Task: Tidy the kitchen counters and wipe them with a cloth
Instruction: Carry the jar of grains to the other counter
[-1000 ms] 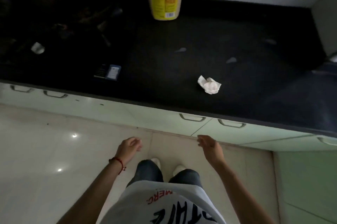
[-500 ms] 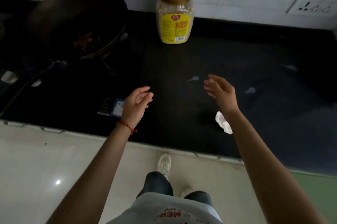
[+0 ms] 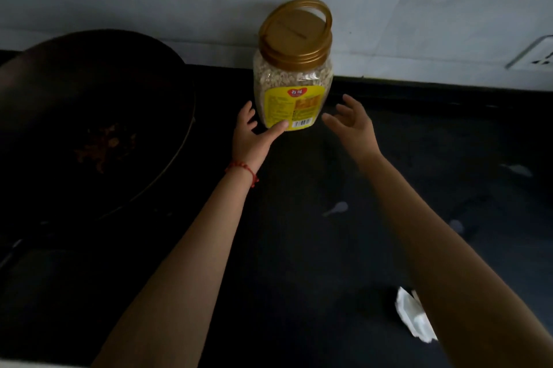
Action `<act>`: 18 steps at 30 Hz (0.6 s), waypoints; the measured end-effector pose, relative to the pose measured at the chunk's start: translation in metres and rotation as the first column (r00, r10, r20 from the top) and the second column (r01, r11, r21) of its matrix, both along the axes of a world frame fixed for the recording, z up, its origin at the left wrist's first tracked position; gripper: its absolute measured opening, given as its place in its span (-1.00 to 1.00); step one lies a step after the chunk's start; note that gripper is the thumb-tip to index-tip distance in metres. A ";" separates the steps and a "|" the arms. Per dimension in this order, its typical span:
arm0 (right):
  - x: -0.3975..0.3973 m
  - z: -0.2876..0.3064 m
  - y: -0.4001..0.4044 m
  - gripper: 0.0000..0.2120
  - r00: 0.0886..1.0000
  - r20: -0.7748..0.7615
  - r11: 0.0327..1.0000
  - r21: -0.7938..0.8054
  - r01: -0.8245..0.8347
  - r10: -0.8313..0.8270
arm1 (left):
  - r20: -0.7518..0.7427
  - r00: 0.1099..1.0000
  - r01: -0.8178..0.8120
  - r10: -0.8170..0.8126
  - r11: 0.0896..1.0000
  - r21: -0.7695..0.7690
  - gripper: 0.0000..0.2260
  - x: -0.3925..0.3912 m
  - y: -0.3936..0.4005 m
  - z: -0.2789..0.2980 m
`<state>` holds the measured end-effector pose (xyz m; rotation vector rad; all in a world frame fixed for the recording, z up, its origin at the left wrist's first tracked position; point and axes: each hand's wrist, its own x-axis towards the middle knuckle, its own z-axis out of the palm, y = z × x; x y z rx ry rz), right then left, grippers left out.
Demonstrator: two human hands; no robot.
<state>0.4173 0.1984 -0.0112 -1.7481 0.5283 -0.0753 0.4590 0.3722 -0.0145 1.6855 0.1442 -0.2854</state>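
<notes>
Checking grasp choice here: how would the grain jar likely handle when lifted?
The jar looks filled nearly to its gold lid, so probably heavy. Its smooth plastic sides may slip. Being tall, it could tip if pushed high.

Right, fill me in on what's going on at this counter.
A person is reaching for the grain jar that stands upright by the wall on the dark counter. The left hand touches its base with open fingers; the right hand is open just beside it, not touching. A wok sits to the left, and a crumpled tissue lies near the front.
</notes>
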 end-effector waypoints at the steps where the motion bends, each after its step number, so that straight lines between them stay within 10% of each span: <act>1: 0.008 -0.003 0.000 -0.31 1.000 0.002 1.000 0.009 -0.012 0.012 | 0.017 1.000 0.014 -0.013 1.000 -0.010 -0.25 0.009 -0.004 -0.002; 18: 0.001 -0.027 0.019 -0.33 0.990 0.140 0.996 -0.090 -0.001 0.014 | 0.138 0.988 0.056 -0.063 0.997 0.054 -0.08 0.006 -0.007 -0.034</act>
